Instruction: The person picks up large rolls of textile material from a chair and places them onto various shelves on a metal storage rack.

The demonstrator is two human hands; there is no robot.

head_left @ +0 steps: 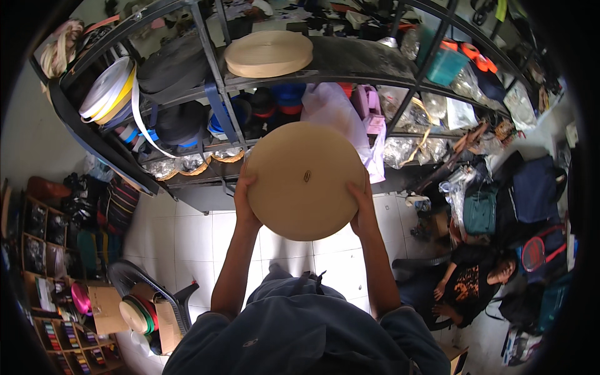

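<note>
A large flat roll of beige webbing (294, 206) is held up in front of me, its round face toward me and a small coiled centre showing. My left hand (245, 194) grips its left edge, with the thumb on the face. On the opposite edge my right hand (360, 203) grips it the same way. The fingers of both hands are mostly hidden behind the roll. Beyond it, on the top shelf, lies a similar beige roll (269, 53).
A black metal rack (369, 62) stands ahead, holding black rolls (172, 69), white rolls (107, 87) and bagged goods. A plastic chair (181, 300) with rolls is at left. A seated person (465, 281) is at right, near hanging bags (534, 187).
</note>
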